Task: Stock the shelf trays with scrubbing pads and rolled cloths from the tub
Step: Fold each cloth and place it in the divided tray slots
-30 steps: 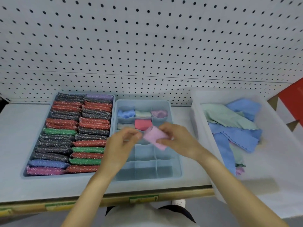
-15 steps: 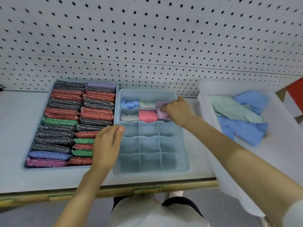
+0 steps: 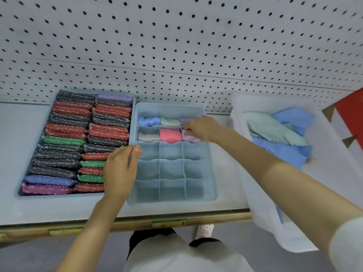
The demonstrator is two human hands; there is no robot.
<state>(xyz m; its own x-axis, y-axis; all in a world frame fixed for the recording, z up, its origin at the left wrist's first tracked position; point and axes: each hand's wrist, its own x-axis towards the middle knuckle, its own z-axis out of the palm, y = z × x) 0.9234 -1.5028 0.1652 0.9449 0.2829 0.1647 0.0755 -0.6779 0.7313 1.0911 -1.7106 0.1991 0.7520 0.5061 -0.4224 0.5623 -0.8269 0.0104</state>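
Observation:
A blue divided tray [image 3: 211,191] sits mid-shelf with rolled cloths in its two back rows. My right hand [image 3: 204,128] reaches over the tray's back right and pinches a rolled pink cloth [image 3: 191,137] in the second row's right compartment. My left hand [image 3: 121,169] rests with straight fingers on the tray's left rim. Left of it, a tray of glittery scrubbing pads [image 3: 66,146] is packed in two columns. A white tub [image 3: 257,185] at the right holds loose blue and green cloths [image 3: 279,138].
A white pegboard wall [image 3: 176,46] rises behind the shelf. The shelf's front edge [image 3: 137,222] carries label strips. A red panel [image 3: 351,114] stands at the far right. My legs and a shoe show below the shelf.
A second ago both hands held the pink cloth above the tray. My right hand carried it back into the second row's right compartment; my left hand dropped onto the tray's left rim.

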